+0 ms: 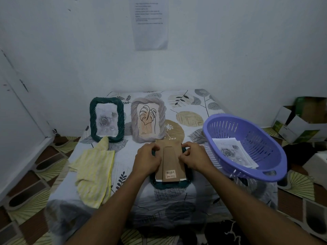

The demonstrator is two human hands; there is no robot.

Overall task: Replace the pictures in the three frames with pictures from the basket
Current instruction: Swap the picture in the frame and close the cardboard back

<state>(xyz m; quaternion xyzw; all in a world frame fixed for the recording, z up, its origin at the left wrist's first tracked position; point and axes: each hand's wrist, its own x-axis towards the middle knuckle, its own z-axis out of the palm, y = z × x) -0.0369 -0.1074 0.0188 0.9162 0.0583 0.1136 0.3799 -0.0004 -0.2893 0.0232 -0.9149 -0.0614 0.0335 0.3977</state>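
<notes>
The wall (230, 50) fills the upper half of the view, and a printed sheet (151, 23) is fixed to it at top centre. Below it stands a low table under a leaf-print cover (134, 195). A purple basket (261, 133) sits on the right part of the cover, tilted toward the person, with loose pictures (233, 152) lying inside; the top one shows a grey rose. Cardboard boxes (299, 121) lie on the floor to the far right, well apart from the table. A yellow cloth (95, 172) lies crumpled on the left part of the cover. Two frames stand upright at the back: a green frame (92, 119) on the left holding a rose picture (106, 120), and a grey frame (135, 119) just beside it holding a leaf drawing (147, 119). The third frame (169, 184), dark green, lies face down at centre front, between the cloth and the basket. Its brown board (170, 161) faces up. The left hand (147, 159) has its fingers curled at the left edge of the board; the right hand (196, 156) has its fingers curled at the right edge. Both grip the board, with no other item held. A barcode label (170, 173) is on the near end of the board
</notes>
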